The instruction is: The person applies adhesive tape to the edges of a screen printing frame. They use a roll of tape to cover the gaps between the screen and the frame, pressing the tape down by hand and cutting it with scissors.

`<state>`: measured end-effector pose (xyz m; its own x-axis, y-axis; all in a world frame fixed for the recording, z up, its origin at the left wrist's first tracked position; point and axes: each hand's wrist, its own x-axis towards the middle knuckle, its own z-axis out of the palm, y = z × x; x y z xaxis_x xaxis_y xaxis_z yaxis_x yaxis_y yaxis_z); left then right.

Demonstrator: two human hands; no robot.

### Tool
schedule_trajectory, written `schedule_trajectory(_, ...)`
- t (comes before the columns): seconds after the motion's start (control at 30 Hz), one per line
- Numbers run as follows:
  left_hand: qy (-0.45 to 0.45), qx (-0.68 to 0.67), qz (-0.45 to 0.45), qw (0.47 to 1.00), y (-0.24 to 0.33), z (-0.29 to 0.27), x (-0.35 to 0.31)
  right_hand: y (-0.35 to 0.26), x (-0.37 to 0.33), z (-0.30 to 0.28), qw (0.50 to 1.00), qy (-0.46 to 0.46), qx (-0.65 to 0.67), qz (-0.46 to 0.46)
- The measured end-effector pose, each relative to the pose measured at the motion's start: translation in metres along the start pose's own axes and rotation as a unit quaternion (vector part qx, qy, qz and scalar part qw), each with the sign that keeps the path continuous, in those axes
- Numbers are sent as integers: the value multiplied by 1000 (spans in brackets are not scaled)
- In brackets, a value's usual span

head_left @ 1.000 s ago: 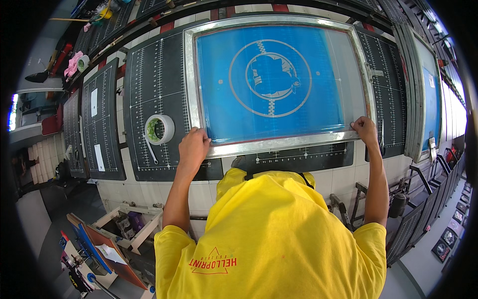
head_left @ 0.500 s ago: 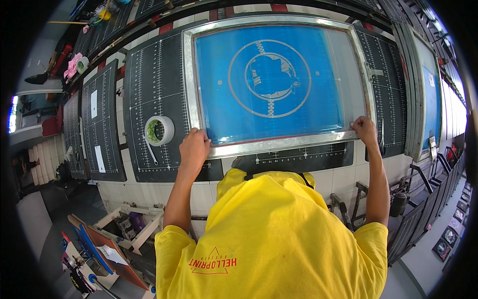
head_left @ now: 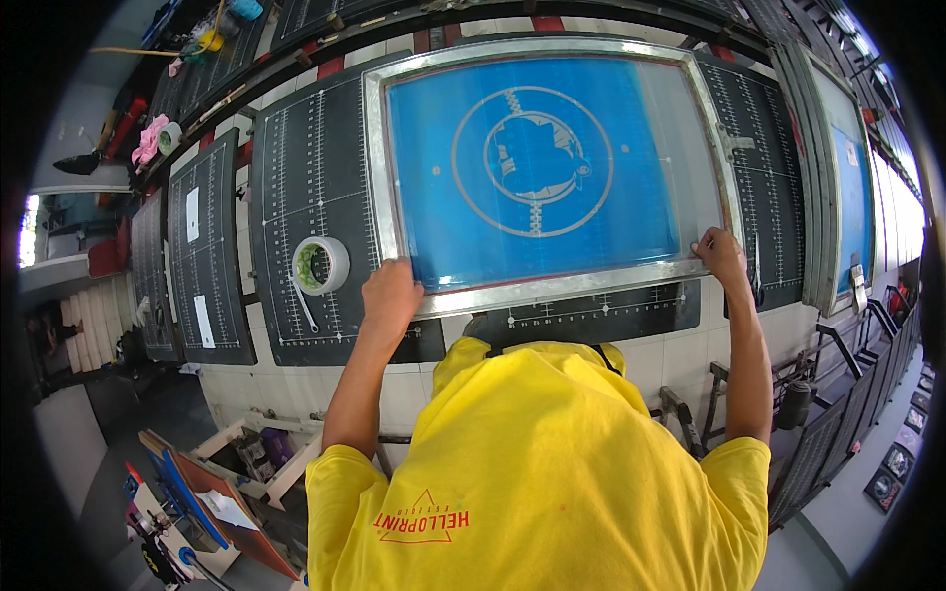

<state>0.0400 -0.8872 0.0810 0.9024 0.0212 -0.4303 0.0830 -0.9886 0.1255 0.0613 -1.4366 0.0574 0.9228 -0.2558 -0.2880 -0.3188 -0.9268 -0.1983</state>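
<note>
A screen printing frame [head_left: 552, 294] with a metal rim and blue mesh lies over a black marked board [head_left: 315, 163]. The mesh carries a pale ring design around a round figure. At the frame's near left corner my left hand [head_left: 391, 293] is closed on the rim, its fingertips partly hidden. My right hand [head_left: 721, 254] grips the near right corner the same way. Left of my left hand, a roll of white tape [head_left: 338, 266] with green inside rests on the board, beside a thin white-handled tool [head_left: 304, 303].
Another metal-rimmed blue screen [head_left: 849, 197] stands at the right, past a further strip of black board [head_left: 759, 167]. More marked boards [head_left: 212, 256] lie to the left, with white paper strips on one. A pink cloth [head_left: 150, 140] sits at the far left. Wooden panels [head_left: 212, 492] lean at lower left.
The view has shifted slightly. My left hand's fingers look more curled at the corner of the screen frame; the right hand keeps its hold. The screen frame stays over the board.
</note>
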Motion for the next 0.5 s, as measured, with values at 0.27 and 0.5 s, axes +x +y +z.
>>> schedule_trajectory(0.27, 8, 20, 11, 1000, -6, 3, 4, 7, 11, 9, 998, -4, -52, 38)
schedule_trajectory(0.5, 2, 9, 34, 999, -7, -8, 1, -3, -8, -2, 992, 111, 55, 36)
